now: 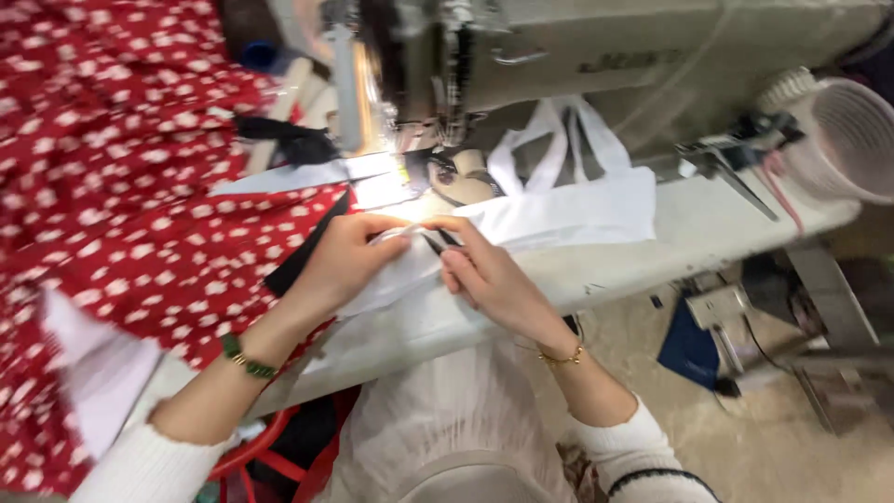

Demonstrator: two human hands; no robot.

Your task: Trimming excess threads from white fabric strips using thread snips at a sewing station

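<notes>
My left hand (345, 261) and my right hand (489, 275) meet at the front of a sewing machine (596, 56). Both pinch a strip of white fabric (559, 214) that lies on the pale machine table (708, 233). In my right hand a small dark tool, perhaps thread snips (436, 240), touches the fabric where my left fingertips pinch it. White straps from the fabric loop up behind, near the needle area (447, 140). A green bead bracelet is on my left wrist, a gold one on my right.
Red cloth with white spots (112, 168) is heaped over the table's left side, with a black strip (303, 256) along its edge. A pale plastic basket (852, 140) stands at the far right. Below the table are a red stool (270, 447) and machine parts on the floor (745, 326).
</notes>
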